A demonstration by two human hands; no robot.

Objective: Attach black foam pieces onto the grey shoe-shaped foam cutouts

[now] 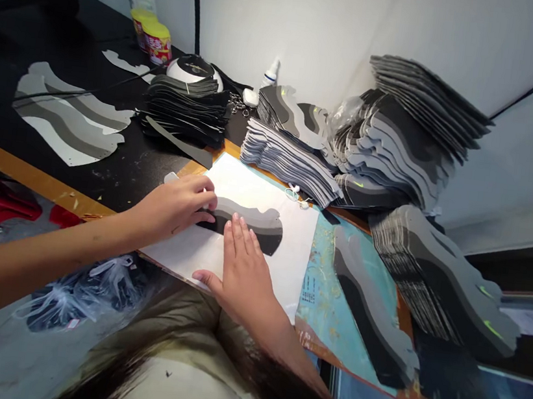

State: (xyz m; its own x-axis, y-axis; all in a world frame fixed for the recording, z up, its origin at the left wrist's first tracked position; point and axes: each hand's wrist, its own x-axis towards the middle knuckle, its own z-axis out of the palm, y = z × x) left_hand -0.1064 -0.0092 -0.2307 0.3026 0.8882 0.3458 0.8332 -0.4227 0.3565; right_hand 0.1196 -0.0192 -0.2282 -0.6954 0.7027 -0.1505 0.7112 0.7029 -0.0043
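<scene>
A wavy-edged shoe upper piece (262,228), banded light grey, dark grey and black, lies flat on a white sheet (285,280) in front of me. My left hand (182,207) is closed at the piece's left end, with thumb and fingers curled over the edge; the fingers partly hide that end. Stretched fingers of my right hand (246,269) rest flat on the lower middle of the piece, and its thumb points out to the left over the sheet. A similar shoe upper piece (373,305) lies to the right on the blue board (325,312).
Stacks of grey shoe pieces (401,145) stand against the wall, another stack (443,275) at the right. Black strips (185,107) are piled at back left, near loose pieces (72,112). White earphones (296,195) touch the sheet's far edge. Plastic bags (87,294) lie below the table.
</scene>
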